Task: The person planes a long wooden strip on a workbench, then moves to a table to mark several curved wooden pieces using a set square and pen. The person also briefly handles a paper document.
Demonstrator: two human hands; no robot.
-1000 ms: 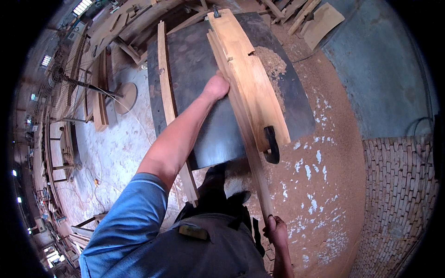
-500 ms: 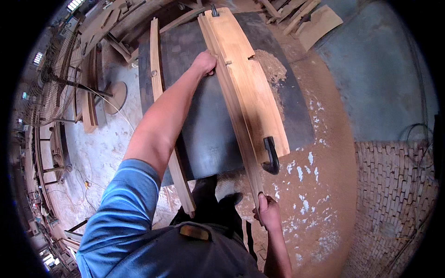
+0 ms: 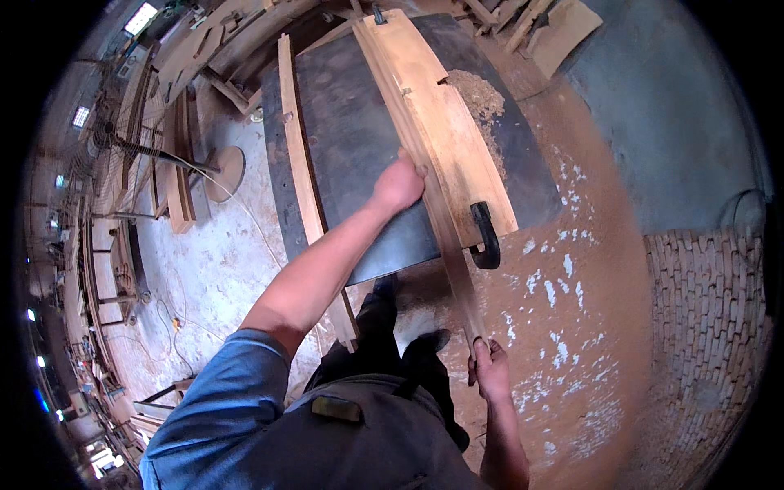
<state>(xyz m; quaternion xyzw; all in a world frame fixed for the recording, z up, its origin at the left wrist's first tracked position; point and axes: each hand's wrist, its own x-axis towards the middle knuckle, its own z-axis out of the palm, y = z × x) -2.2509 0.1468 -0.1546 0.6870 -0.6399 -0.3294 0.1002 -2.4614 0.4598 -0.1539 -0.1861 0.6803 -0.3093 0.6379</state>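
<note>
A long thin wooden strip [image 3: 437, 208] lies along a dark machine table [image 3: 351, 147], against a wide wooden fence board [image 3: 445, 122] that carries a black handle [image 3: 486, 237]. My left hand [image 3: 400, 184] presses on the strip about halfway along the table. My right hand [image 3: 490, 371] grips the strip's near end, which sticks out past the table edge above the floor. A pile of sawdust [image 3: 482, 98] sits on the table to the right of the fence board.
A second wooden strip [image 3: 298, 155] lies along the table's left edge. A standing fan [image 3: 155, 151] and stacked timber [image 3: 175, 196] are at the left. Sawdust covers the reddish floor [image 3: 588, 286]; a brick patch [image 3: 702, 327] is at right. Boards [image 3: 563, 28] lean beyond the table.
My left hand has slid back along the strip toward me. My right hand has drawn the strip's near end further out from the table.
</note>
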